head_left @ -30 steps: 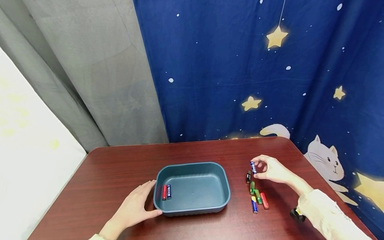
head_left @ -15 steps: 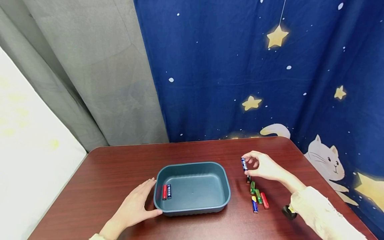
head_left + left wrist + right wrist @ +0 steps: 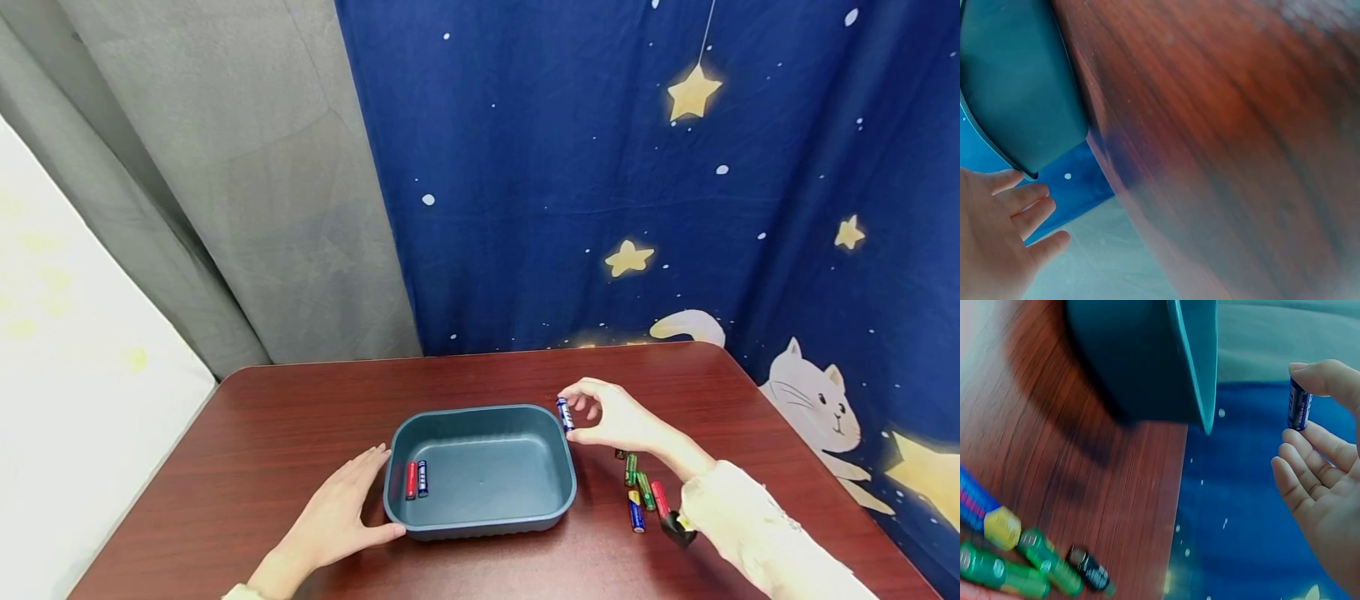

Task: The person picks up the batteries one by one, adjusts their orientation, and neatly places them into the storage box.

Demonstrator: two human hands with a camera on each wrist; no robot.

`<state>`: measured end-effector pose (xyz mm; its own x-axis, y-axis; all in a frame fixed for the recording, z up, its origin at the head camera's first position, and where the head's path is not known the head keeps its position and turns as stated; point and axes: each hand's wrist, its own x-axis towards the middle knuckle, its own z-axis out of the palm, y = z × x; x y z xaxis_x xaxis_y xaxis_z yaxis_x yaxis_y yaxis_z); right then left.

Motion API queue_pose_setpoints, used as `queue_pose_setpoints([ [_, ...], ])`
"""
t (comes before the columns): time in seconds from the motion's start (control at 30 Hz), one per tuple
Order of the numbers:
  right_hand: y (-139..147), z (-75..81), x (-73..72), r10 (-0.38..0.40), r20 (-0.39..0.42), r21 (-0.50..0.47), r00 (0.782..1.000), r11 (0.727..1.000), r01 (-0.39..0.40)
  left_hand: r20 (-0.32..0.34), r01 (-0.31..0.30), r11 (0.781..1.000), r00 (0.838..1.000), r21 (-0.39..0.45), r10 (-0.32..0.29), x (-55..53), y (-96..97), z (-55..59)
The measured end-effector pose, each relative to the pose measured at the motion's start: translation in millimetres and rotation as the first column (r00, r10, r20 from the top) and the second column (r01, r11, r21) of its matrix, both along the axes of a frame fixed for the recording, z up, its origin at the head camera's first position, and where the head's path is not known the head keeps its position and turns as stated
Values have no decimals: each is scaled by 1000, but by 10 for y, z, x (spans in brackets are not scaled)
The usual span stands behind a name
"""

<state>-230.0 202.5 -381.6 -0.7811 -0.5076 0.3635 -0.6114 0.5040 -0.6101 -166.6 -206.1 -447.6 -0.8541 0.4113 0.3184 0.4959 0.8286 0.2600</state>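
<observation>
Between thumb and fingertip, my right hand (image 3: 618,418) pinches a dark blue battery (image 3: 1299,405) by its two ends, at the right rim of the blue-green plastic bin (image 3: 517,525). In the right wrist view that hand (image 3: 1329,481) is off the table, with the other fingers loosely bent. My left hand (image 3: 333,517) has its fingers spread and touches the bin's left side; the left wrist view shows the fingers of this hand (image 3: 997,231) by the rim. Inside the bin, at its left end, a red battery (image 3: 411,481) and a blue battery (image 3: 423,479) lie side by side.
Right of the bin lie several loose batteries: green ones (image 3: 646,492), a red one (image 3: 659,500), a blue and yellow one (image 3: 636,512) and a black one (image 3: 1088,567). The brown table (image 3: 300,417) ends at curtains behind. A black object (image 3: 678,530) hangs at my right sleeve.
My right hand has moved left with the blue battery, from above the loose batteries to the bin's right rim. The left hand and the bin have stayed put.
</observation>
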Motion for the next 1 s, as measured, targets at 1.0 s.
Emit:
queue_pose_setpoints([
  [1.0, -1011, -285, -33, 130, 49, 83, 990, 988, -134, -28, -1, 1000, 1000, -5, 0, 4, 20, -4],
])
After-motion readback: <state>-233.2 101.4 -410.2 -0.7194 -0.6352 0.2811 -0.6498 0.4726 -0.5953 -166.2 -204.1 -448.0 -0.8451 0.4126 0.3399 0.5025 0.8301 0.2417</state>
